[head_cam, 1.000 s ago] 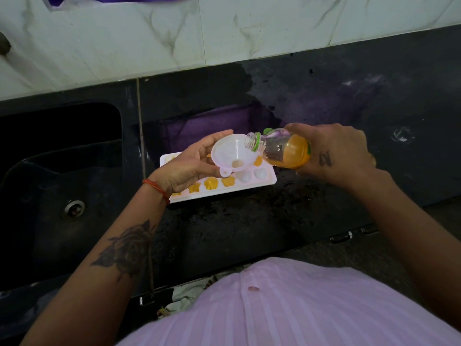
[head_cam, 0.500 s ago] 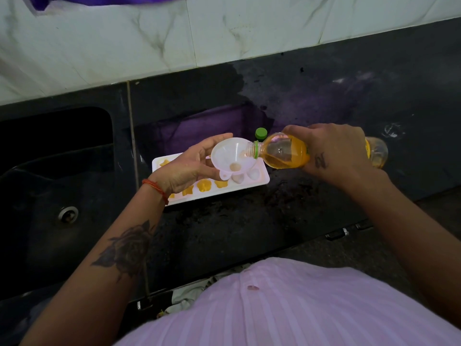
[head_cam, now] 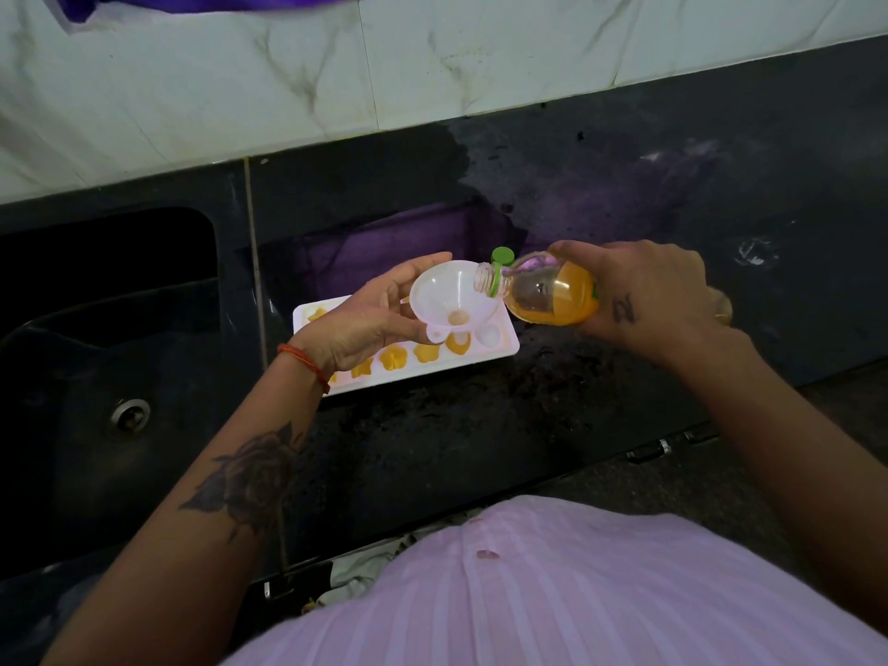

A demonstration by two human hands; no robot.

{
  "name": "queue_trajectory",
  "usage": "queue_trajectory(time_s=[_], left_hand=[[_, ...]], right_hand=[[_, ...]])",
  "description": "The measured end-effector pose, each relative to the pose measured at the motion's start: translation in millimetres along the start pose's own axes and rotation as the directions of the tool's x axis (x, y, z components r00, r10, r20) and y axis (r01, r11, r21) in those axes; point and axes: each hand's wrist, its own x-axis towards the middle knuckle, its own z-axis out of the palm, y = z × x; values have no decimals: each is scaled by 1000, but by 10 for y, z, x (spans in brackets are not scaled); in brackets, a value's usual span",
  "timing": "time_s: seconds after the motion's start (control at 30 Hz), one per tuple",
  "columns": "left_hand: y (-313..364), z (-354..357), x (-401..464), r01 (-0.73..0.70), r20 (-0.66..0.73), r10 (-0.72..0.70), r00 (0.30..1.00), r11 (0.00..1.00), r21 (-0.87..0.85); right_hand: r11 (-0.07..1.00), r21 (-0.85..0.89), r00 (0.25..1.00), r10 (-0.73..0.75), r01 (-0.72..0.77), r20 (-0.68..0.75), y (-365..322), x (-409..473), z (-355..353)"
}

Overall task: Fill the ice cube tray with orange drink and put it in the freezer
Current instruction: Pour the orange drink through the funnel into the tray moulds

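A white plastic tray (head_cam: 499, 350) lies flat on a black, speckled stone counter (head_cam: 432, 439), just right of a dark sink (head_cam: 96, 377) with a round metal drain. Its moulded cells are shaped like stars and flowers; the near row shows four filled with opaque orange drink, another orange cell shows at the far left corner, and one round cell near the right end looks pale and unfilled.

The left hand (head_cam: 365, 319) holds a translucent white funnel (head_cam: 451, 300) above the tray, fingers curled under its wide, smooth cone and thumb along the near rim. A small orange-tinted pool sits at the funnel's throat, and the short spout points down over the right part of the tray; which cell it feeds cannot be told. A red thread band circles that wrist.

The right hand (head_cam: 644, 295) grips a clear plastic bottle (head_cam: 543, 295) tipped almost level, its threaded mouth resting at the funnel's right rim. Orange drink fills the rounded lower half of the bottle; the neck is clear. A green ring sits round the neck, and a green cap (head_cam: 502, 255) shows just behind it.

Behind the counter rises a glossy, veined white marble-look wall (head_cam: 432, 64). A pale pink ribbed shirt (head_cam: 552, 593) fills the bottom of the view
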Motion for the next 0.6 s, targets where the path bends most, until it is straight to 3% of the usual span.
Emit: queue_trajectory(time_s=[0.23,0.6], left_hand=[[26,110,95,-12,3,13,1000,998,-64],[53,248,188,-1,-3,1,1000,999,50]], right_hand=[[1000,2,1000,30,-30,-4,83,-54,-39],[993,-107,998,53,-58,-46,225,-84,19]])
